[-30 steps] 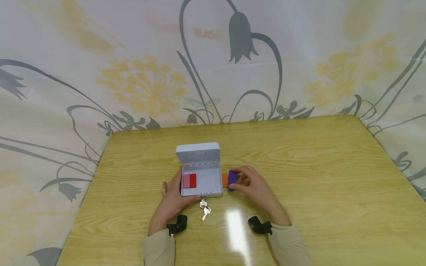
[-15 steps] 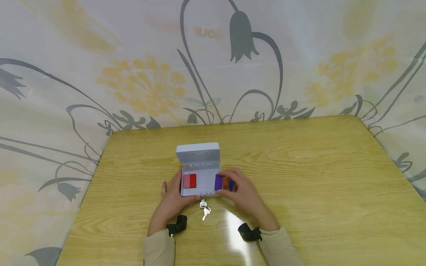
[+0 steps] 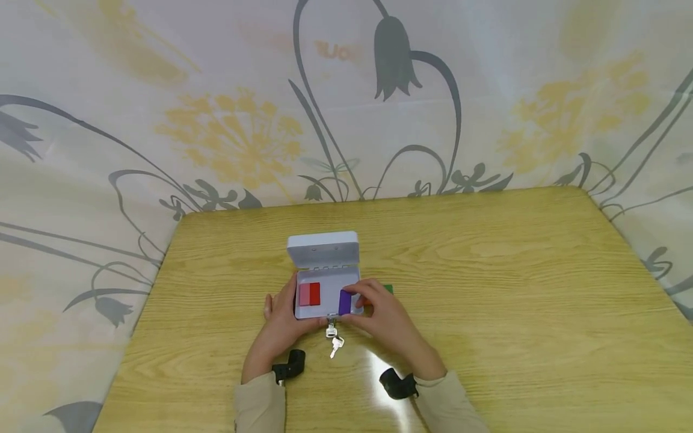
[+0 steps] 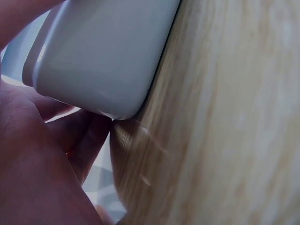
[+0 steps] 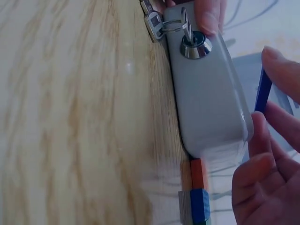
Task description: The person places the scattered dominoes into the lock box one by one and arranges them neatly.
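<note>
A small white lockbox (image 3: 335,278) stands on the table with its lid (image 3: 323,242) raised. My left hand (image 3: 284,316) grips its left side, thumb along the front wall. Inside, at the left, a pink block (image 3: 305,294) and a red block (image 3: 315,294) lie side by side. Between thumb and fingers my right hand (image 3: 385,314) pinches a flat purple block (image 3: 344,302) over the right part of the box's interior. In the right wrist view that block (image 5: 263,91) appears edge-on, above the rim. Keys (image 3: 336,347) hang from the front lock (image 5: 196,49).
An orange block (image 5: 198,174) and a blue block (image 5: 200,206) are lined up beside the box's right end. A green block (image 3: 388,288) peeks out behind my right hand. Patterned cloth (image 3: 346,120) rises behind the wooden table (image 3: 514,288).
My right hand has carried the purple block leftward, from above the blocks beside the box to over its interior. My left hand and the box have stayed put.
</note>
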Demonstrator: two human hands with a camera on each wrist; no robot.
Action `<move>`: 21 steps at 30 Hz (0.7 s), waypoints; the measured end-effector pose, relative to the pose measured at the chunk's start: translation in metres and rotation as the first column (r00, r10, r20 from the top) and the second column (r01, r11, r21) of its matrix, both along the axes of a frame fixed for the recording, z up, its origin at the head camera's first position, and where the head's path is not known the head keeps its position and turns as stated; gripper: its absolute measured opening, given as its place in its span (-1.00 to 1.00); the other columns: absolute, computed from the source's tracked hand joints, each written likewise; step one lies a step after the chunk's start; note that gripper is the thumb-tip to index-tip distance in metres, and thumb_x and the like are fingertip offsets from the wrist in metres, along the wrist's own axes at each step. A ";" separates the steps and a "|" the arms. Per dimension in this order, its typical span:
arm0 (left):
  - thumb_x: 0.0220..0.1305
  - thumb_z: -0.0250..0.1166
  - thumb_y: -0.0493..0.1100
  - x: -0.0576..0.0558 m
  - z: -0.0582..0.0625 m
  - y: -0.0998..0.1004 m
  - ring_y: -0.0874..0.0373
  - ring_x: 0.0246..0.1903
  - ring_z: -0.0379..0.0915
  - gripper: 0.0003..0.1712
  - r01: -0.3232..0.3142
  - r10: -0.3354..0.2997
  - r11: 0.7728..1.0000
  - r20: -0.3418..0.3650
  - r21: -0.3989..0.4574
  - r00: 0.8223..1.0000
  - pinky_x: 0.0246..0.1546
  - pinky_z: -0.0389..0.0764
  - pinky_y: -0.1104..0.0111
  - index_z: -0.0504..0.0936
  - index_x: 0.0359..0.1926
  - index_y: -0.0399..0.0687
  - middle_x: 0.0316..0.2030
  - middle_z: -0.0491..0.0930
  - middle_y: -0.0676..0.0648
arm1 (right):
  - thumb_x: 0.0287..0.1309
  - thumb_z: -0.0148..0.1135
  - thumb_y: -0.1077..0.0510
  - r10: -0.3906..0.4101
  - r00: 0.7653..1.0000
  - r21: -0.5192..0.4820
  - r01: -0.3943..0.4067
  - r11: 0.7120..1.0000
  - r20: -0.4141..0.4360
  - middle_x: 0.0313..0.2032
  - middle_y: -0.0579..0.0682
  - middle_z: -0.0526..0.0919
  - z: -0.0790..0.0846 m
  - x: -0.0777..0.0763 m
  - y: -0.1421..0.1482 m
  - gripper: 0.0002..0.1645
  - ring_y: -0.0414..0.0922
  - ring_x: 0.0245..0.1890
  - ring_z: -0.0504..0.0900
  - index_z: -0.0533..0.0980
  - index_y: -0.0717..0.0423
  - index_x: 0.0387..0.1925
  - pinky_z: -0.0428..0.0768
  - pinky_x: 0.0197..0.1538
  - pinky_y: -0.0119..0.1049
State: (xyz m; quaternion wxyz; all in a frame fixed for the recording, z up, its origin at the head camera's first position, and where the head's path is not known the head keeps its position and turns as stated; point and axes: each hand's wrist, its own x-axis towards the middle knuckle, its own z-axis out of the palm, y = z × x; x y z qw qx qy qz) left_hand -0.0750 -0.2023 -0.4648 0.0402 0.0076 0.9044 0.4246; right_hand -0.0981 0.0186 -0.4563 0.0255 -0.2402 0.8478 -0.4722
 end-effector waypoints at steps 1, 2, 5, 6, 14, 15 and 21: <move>-0.29 0.41 0.29 0.000 0.000 0.000 0.06 0.22 0.01 0.26 -0.001 0.001 1.000 -0.001 0.001 1.000 0.15 -0.53 0.01 -0.14 0.37 0.22 0.28 0.08 0.08 | -0.16 0.38 -0.05 -0.009 1.000 0.008 0.009 1.000 0.000 -0.16 -0.33 0.40 0.000 0.000 -0.001 -0.49 -0.34 -0.33 0.44 0.50 -0.11 -0.07 0.47 -0.28 -0.43; -0.29 0.41 0.29 0.000 0.000 0.000 0.06 0.22 0.01 0.26 -0.002 0.002 1.000 -0.001 0.001 1.000 0.15 -0.53 0.01 -0.14 0.37 0.22 0.28 0.09 0.08 | -0.16 0.38 -0.06 -0.018 1.000 0.019 0.018 1.000 -0.001 -0.16 -0.33 0.40 0.001 -0.001 -0.002 -0.49 -0.35 -0.34 0.43 0.50 -0.11 -0.08 0.47 -0.29 -0.43; -0.29 0.40 0.30 -0.001 0.000 0.000 0.06 0.21 0.02 0.25 0.000 0.000 1.000 -0.003 0.004 1.000 0.15 -0.53 0.01 -0.14 0.37 0.22 0.27 0.09 0.08 | -0.15 0.37 -0.09 -0.043 0.999 0.046 0.043 0.998 0.002 -0.18 -0.33 0.40 0.001 -0.002 -0.005 -0.49 -0.34 -0.36 0.41 0.49 -0.12 -0.08 0.45 -0.31 -0.42; -0.29 0.40 0.30 -0.001 0.000 0.000 0.07 0.21 0.02 0.25 -0.001 0.001 1.000 -0.004 0.004 1.000 0.15 -0.52 0.02 -0.14 0.37 0.23 0.27 0.10 0.09 | -0.15 0.36 -0.10 -0.050 0.999 0.057 0.050 0.997 0.004 -0.18 -0.32 0.40 0.002 -0.002 -0.005 -0.48 -0.34 -0.37 0.40 0.49 -0.11 -0.08 0.44 -0.32 -0.42; -0.29 0.42 0.27 0.000 -0.001 0.002 0.05 0.22 0.01 0.27 0.004 -0.004 1.000 0.004 0.013 1.000 0.16 -0.53 0.01 -0.14 0.37 0.19 0.28 0.10 0.04 | -0.11 0.33 -0.11 -0.052 0.997 0.223 0.063 0.973 -0.055 -0.11 -0.17 0.44 0.009 -0.006 -0.012 -0.37 -0.31 -0.46 0.36 0.45 0.00 0.04 0.38 -0.44 -0.46; -0.29 0.42 0.27 0.000 -0.001 0.002 0.05 0.22 0.00 0.27 0.004 -0.004 1.000 0.007 0.011 1.000 0.16 -0.53 0.02 -0.15 0.37 0.19 0.28 0.09 0.05 | -0.10 0.32 -0.12 -0.048 0.997 0.242 0.061 0.968 -0.061 -0.10 -0.17 0.44 0.010 -0.006 -0.013 -0.39 -0.30 -0.46 0.36 0.45 -0.02 0.03 0.38 -0.43 -0.46; -0.28 0.42 0.26 0.001 0.001 0.002 0.07 0.23 0.00 0.26 0.002 -0.002 1.000 -0.009 0.012 1.000 0.16 -0.53 0.01 -0.14 0.37 0.19 0.28 0.09 0.08 | -0.06 0.28 -0.13 -0.044 0.998 0.255 0.051 0.966 -0.033 -0.09 -0.13 0.44 0.014 -0.013 -0.015 -0.45 -0.19 -0.27 0.48 0.48 -0.03 -0.01 0.47 -0.22 -0.29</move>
